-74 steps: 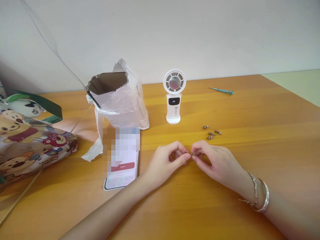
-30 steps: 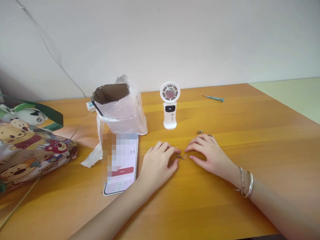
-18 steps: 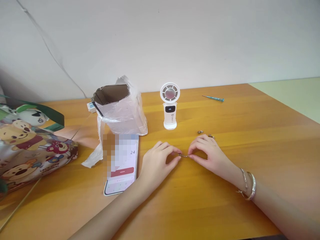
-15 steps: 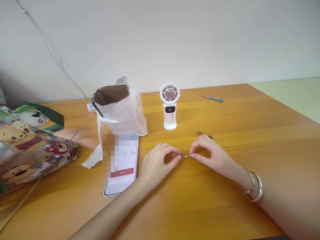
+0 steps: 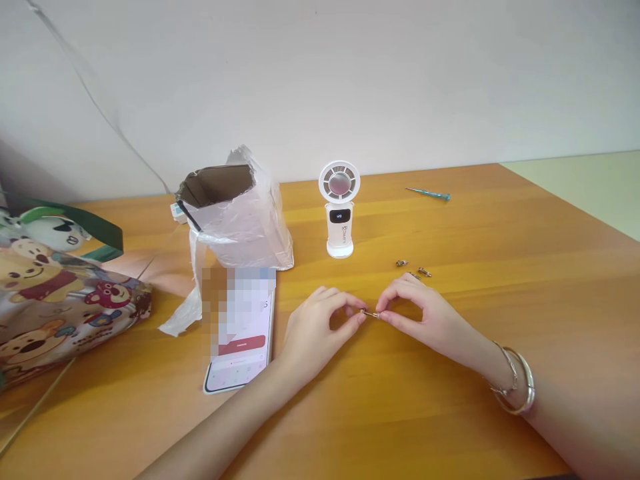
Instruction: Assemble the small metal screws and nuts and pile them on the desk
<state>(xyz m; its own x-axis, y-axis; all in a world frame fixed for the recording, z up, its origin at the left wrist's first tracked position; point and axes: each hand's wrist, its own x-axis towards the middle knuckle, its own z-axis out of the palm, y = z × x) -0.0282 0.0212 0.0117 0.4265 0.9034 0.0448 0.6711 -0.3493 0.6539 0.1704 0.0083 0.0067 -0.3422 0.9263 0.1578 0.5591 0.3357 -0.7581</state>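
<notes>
The left hand [image 5: 320, 330] and right hand [image 5: 425, 320] pinch a small metal fitting [image 5: 371, 313] between them.
Fingertips closed on its two ends hold it steady, forearms resting on the wooden table [image 5: 450, 427]; more fittings [image 5: 425, 272] lie just beyond the grip, a teal screwdriver [image 5: 427, 194] farther back.

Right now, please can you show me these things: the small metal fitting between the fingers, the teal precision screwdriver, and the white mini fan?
small metal fitting [image 5: 371, 313]: head view, on its middle.
teal precision screwdriver [image 5: 443, 197]: head view, on the handle.
white mini fan [image 5: 339, 181]: head view, on the round fan head.
</notes>
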